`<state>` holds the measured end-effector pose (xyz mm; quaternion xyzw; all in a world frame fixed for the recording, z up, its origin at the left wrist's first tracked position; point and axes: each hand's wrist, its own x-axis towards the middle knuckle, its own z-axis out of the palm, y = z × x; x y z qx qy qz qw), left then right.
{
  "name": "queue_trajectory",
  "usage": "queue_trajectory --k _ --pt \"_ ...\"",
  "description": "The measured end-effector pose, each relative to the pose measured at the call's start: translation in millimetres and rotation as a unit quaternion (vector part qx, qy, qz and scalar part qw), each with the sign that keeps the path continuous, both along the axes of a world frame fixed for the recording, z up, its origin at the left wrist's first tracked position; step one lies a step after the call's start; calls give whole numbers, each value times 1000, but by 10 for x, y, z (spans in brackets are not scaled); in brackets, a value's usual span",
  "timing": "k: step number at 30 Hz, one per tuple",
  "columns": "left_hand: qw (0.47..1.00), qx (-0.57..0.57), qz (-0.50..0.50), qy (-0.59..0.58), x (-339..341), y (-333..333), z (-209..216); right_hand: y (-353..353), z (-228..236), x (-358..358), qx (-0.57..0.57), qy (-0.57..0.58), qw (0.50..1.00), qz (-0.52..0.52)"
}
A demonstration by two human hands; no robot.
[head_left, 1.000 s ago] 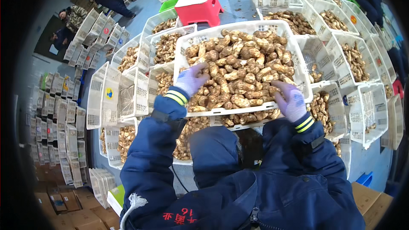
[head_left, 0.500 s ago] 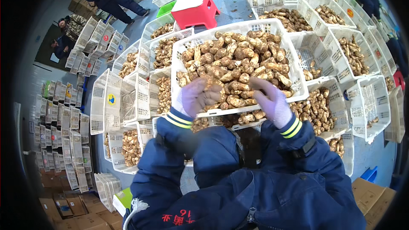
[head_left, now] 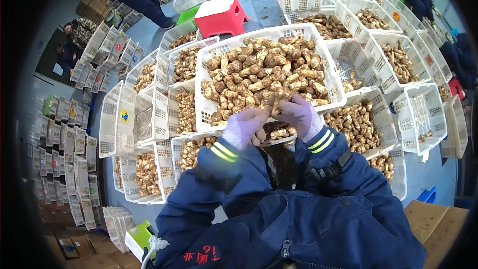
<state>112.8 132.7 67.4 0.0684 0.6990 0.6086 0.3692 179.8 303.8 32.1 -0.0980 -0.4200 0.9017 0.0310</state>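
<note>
A large white crate (head_left: 334, 77) in front of me is heaped with stubby brown-and-cream mushrooms (head_left: 264, 69). Both my hands, in pale purple gloves with soiled fingers, are close together over its near edge. My right hand (head_left: 300, 114) grips a mushroom (head_left: 282, 100) with its fingers. Beside it, my left hand (head_left: 246, 126) is closed, its fingers curled downward; what they hold is partly hidden. Under the hands, more mushrooms (head_left: 280, 131) show in a lower crate.
White crates of mushrooms surround the big one, such as the left crate (head_left: 130, 189) and the right crate (head_left: 393, 134). A red stool (head_left: 221, 20) with a white top stands beyond. Stacked crates (head_left: 79, 169) line the left; cardboard boxes (head_left: 433, 224) sit lower right. Other people stand farther off.
My hands, earlier apart over the heap with fingers spread, have come together at the crate's near edge. The right one has taken hold of a mushroom. The view has shifted slightly.
</note>
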Motion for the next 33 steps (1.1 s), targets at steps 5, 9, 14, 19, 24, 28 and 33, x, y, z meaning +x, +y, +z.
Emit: queue_trajectory --k 5,9,14,19,24,28,33 --pt "954 -107 -17 281 -573 -279 252 355 -51 160 195 66 978 13" --pt "917 -158 -106 351 -1116 -363 94 646 82 433 470 133 871 -47" --pt "832 -300 -259 389 -1075 421 41 1347 -373 911 -180 4 969 -169" --pt "761 -334 -339 440 -1292 690 -489 1017 -57 825 75 -63 991 -85" --pt "750 -350 -336 450 -1442 671 -445 1001 -24 664 80 -57 993 -70" --pt "947 -133 -171 237 -1349 336 -49 843 120 515 200 -65 976 -58" --pt "983 83 -162 28 -687 332 429 257 220 156 341 31 939 -34"
